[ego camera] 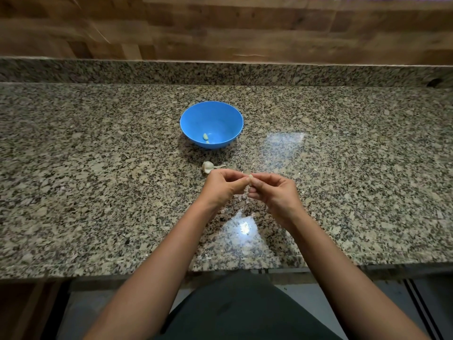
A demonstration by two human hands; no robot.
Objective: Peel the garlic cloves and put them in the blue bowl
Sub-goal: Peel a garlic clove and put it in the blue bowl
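Speckled granite desk [98, 168] fills the middle, glossy. There's a bright glare patch [244, 227] on it toward six o'clock of centre, and a fainter one [282, 143] out at two. Along twelve runs a low granite upstand [147, 72], with a wood-plank wall [220, 25] above it. Down at eight, a brown wooden cabinet front [22, 310], with grey floor [83, 312] beside it at seven.
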